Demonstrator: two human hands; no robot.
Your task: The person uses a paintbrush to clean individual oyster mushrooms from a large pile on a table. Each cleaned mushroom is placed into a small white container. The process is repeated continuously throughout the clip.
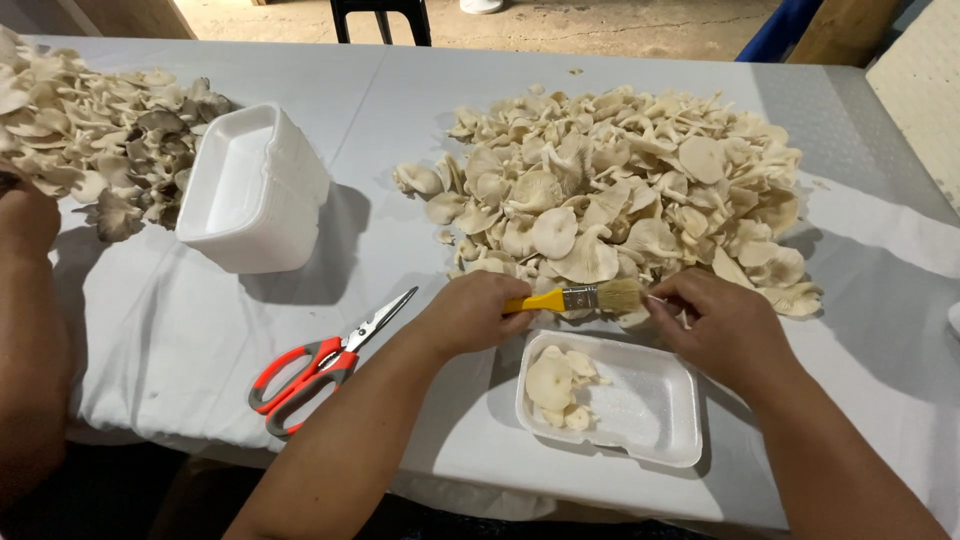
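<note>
My left hand [472, 312] grips a paintbrush [580, 297] with a yellow handle, its pale bristles pointing right. My right hand [718, 325] holds a pale mushroom [636, 318] against the bristles, mostly hidden by the fingers. Just below both hands lies a white foam tray [650, 410] with a few mushroom caps [558, 385] at its left end. A big heap of pale oyster mushrooms [620, 190] spreads behind the hands.
Red-handled scissors [325, 365] lie shut at the left of my forearm. A stack of white foam trays [255, 190] stands further left, beside a second, darker mushroom heap [100, 130]. Another person's arm [30, 330] reaches in along the left edge. White cloth [170, 330] covers the table.
</note>
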